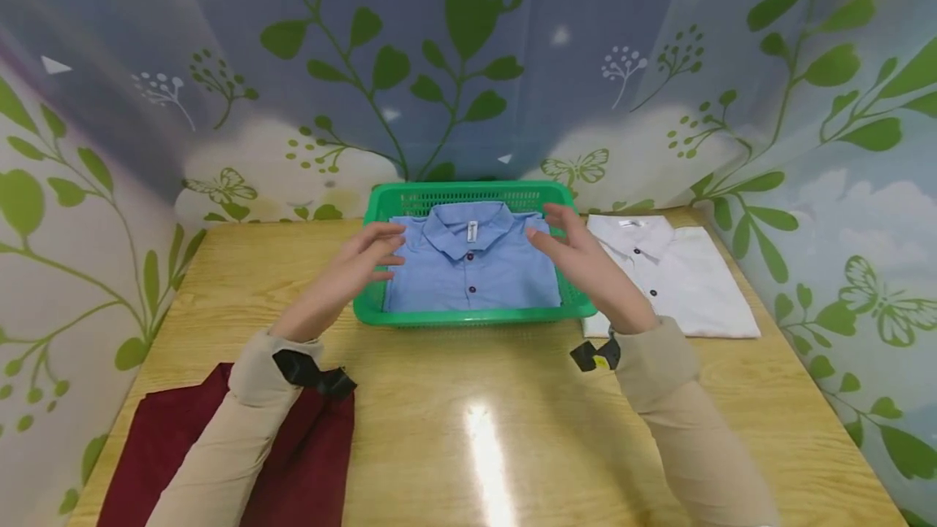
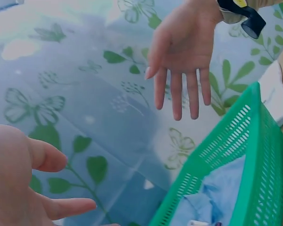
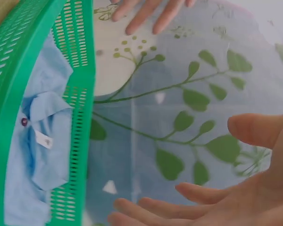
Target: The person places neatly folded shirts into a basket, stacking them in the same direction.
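Observation:
A folded light blue shirt (image 1: pixel 505 275), collar toward the back, lies in a green plastic basket (image 1: pixel 468 317) at the back middle of the table. Above the basket's left side hovers my left hand (image 1: pixel 360 260), its fingers extended and holding nothing. My right hand (image 1: pixel 586 259) is over the opposite side, fingers spread, also with nothing in it. In the left wrist view both palms face each other, apart from the basket (image 2: pixel 262 155). The right wrist view shows the shirt's collar and tag beside the basket wall (image 3: pixel 80 141).
To the basket's right lies a folded white shirt (image 1: pixel 695 283). Dark red cloth (image 1: pixel 315 462) rests at the front left, partly under my left forearm. Leaf-patterned curtains (image 1: pixel 468 63) enclose the wooden table (image 1: pixel 439 397) at the back and sides.

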A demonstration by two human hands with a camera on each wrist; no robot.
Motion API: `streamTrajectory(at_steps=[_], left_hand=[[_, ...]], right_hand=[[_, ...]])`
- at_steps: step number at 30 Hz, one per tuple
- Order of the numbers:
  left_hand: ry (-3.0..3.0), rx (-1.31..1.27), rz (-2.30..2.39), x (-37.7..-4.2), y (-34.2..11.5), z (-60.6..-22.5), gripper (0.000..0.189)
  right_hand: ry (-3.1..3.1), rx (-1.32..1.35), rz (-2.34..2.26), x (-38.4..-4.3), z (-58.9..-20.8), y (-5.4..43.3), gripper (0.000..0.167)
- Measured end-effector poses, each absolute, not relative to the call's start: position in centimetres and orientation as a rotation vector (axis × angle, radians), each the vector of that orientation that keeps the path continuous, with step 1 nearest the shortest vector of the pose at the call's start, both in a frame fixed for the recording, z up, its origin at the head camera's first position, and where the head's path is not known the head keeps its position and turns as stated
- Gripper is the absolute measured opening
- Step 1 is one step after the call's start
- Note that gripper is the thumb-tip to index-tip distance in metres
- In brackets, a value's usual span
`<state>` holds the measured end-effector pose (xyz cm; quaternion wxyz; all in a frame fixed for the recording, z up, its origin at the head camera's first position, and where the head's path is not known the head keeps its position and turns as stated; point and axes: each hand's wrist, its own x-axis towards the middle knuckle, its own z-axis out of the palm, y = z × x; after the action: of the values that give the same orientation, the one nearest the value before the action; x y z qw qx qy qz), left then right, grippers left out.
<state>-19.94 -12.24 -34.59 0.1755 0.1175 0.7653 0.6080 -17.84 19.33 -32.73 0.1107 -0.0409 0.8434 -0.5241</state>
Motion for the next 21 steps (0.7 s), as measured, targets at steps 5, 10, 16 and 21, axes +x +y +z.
streamTrajectory(at_steps=[5, 10, 16, 21], left_hand=[[2.174, 0.390, 1.773, -17.9, -14.1, -33.9, 0.050], [2.229, 0.429, 1.806, -15.8, -15.9, -33.7, 0.050], [2.298, 0.445, 1.832, -13.6, -17.4, -34.0, 0.046], [2.324, 0.438, 1.813, -11.6, -18.8, -34.4, 0.046]], right_hand=[[2.737, -0.318, -1.441, -15.8, -32.6, 17.9, 0.070], [2.888, -0.450, -1.461, -13.8, -32.7, 16.4, 0.066], [3.039, -0.609, -1.541, -12.2, -33.8, 15.0, 0.060], [3.103, -0.795, -1.675, -11.4, -35.0, 14.2, 0.057]])
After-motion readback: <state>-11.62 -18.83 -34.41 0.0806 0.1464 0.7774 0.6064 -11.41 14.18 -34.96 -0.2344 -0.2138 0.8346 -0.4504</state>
